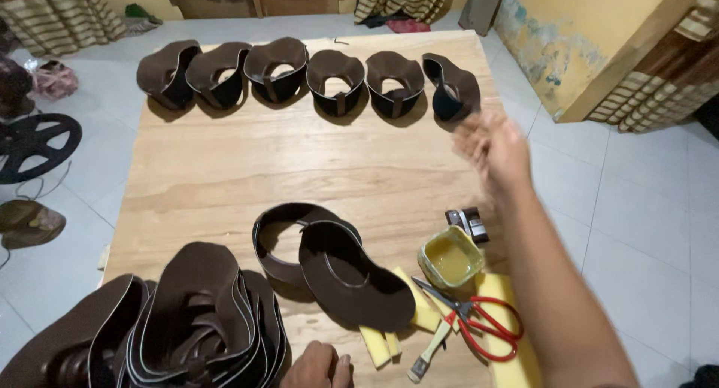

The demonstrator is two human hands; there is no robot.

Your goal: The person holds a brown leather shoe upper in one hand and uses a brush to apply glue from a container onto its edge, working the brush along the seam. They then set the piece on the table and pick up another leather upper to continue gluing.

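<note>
Your right hand [490, 144] blurred, open, empty, just beside rightmost brown leather piece [451, 86] in row. Your left hand [318, 365] curled, resting on plywood board [225, 171] near stacked leather pieces [202, 320]; grip unclear.

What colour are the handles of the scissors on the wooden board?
Red, seen best in the head view: metal scissors.

From my feed I see two bare hands and one long forearm, nothing more of the body. My right hand [490, 144] shows smeared by motion blur, so its fingers run together and no nails or knuckle lines come through. The forearm behind it is uncovered all the way to the frame's bottom edge: no sleeve, no watch, no band (none that I can make out, anyway). My left hand [318, 365] shows only knuckles and a thumb, ringless and ungloved.
</note>
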